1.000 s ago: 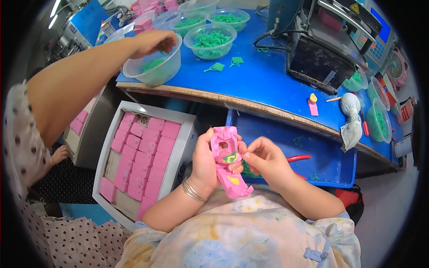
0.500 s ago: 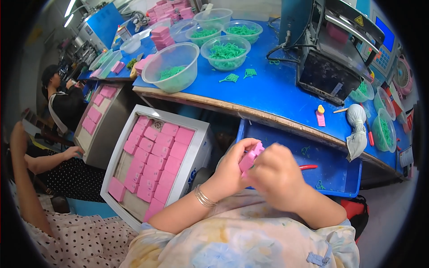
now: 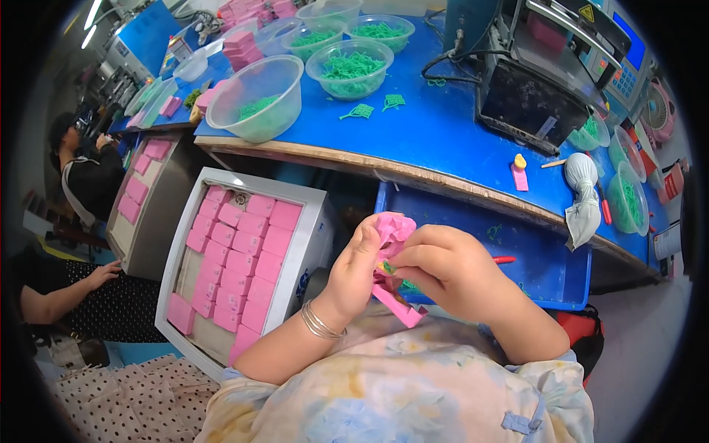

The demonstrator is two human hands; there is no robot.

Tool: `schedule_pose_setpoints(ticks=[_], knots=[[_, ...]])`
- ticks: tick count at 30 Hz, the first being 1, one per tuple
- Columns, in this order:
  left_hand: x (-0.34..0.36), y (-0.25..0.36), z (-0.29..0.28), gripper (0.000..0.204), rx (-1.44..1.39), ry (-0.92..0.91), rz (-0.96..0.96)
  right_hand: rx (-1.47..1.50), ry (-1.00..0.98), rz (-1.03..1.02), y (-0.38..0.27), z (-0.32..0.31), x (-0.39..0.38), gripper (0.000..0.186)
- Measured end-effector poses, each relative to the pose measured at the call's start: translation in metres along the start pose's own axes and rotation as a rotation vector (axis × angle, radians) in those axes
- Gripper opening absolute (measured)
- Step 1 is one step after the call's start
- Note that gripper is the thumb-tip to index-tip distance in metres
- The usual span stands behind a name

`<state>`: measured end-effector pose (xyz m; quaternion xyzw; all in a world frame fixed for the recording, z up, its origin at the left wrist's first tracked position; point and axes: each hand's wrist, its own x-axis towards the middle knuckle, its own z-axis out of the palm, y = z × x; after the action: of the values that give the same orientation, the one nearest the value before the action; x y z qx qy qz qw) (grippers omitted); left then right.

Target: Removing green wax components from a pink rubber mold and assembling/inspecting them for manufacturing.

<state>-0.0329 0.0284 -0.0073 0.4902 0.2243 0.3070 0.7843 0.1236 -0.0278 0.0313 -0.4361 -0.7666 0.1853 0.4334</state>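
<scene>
My left hand (image 3: 350, 275) is closed around a soft pink mould (image 3: 396, 227), which is bent open; a loose strip hangs below the fingers. At its middle shows a small green and yellow piece (image 3: 387, 267). My right hand (image 3: 452, 275) pinches at this piece, thumb and fingertips pressed together. Both hands are above my lap, at the near left edge of a blue tray (image 3: 546, 295) with green bits and a red-handled tool (image 3: 504, 260) in it.
Left of me, a white-framed heated plate (image 3: 171, 280) carries rows of pink blocks (image 3: 240, 262). On the blue table (image 3: 436, 125) stand bowls of green pieces (image 3: 353, 68) and a dark press machine (image 3: 521, 100). A grey cloth bundle (image 3: 582, 193) lies at the right. Other people sit at the left.
The pink block in my left hand has been bent open, showing the green and yellow piece. My right hand has slowed from a blur to a pinch there. The view has shifted slightly.
</scene>
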Motion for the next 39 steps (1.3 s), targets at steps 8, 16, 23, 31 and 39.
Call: schedule_pose_setpoints(ticks=[8,16,23,31,39], knots=[[-0.001,0.001,0.007,0.055,0.100,0.093,0.013,-0.022,0.038,0.017,0.002,0.009,-0.007,0.012],[-0.005,0.004,0.006,0.057,-0.073,-0.002,-0.031,0.037,0.154,0.090,0.001,0.013,-0.020,0.013],[-0.003,0.002,0.011,0.051,0.049,0.063,0.115,-0.067,0.148,0.066,0.001,0.009,-0.027,0.021],[0.020,0.015,0.028,0.059,0.492,0.177,0.437,-0.345,0.473,-0.139,-0.024,-0.026,-0.030,0.022],[0.115,0.019,0.045,0.053,0.567,0.139,0.628,0.948,0.556,0.552,-0.006,-0.037,-0.050,0.028]])
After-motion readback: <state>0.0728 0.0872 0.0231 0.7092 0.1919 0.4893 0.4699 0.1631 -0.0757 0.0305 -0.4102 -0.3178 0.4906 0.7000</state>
